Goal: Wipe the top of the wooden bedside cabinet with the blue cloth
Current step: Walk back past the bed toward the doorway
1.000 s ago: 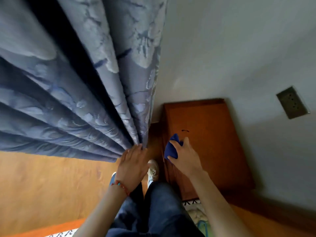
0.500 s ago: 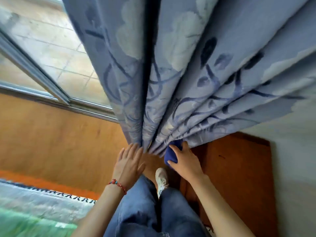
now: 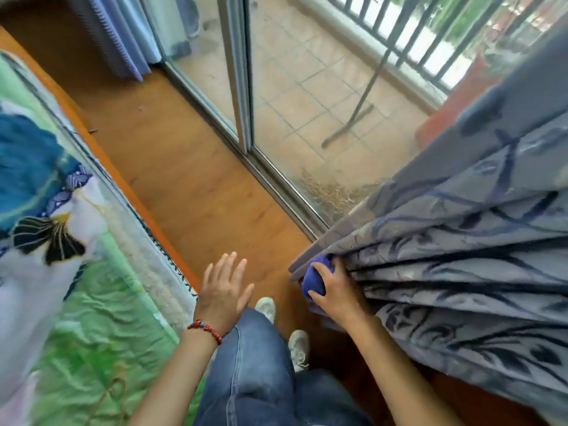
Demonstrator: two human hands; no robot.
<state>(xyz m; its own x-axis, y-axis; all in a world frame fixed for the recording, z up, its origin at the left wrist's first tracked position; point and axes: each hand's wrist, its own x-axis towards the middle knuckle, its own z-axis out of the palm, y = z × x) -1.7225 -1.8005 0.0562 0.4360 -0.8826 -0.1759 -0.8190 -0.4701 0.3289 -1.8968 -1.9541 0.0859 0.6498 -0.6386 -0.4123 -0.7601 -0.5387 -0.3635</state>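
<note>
My right hand [image 3: 336, 290] grips the bunched blue cloth [image 3: 315, 279] at the lower edge of the grey-blue patterned curtain [image 3: 461, 256], which hangs over it. The wooden bedside cabinet is almost wholly hidden behind the curtain; only a dark strip of wood [image 3: 455, 385] shows below the fabric at the lower right. My left hand [image 3: 226, 290] hovers open over the floor, fingers spread, a red bead bracelet on its wrist.
A bed with a green and blue printed cover [image 3: 55, 241] fills the left. Wooden floor [image 3: 190, 179] runs between the bed and a sliding glass door [image 3: 246, 87] that looks onto a tiled balcony. My jeans and white shoes [image 3: 267, 305] are below.
The view has swung left, away from the cabinet toward the bed and glass door. The curtain has shifted to the right side. My right hand keeps hold of the blue cloth.
</note>
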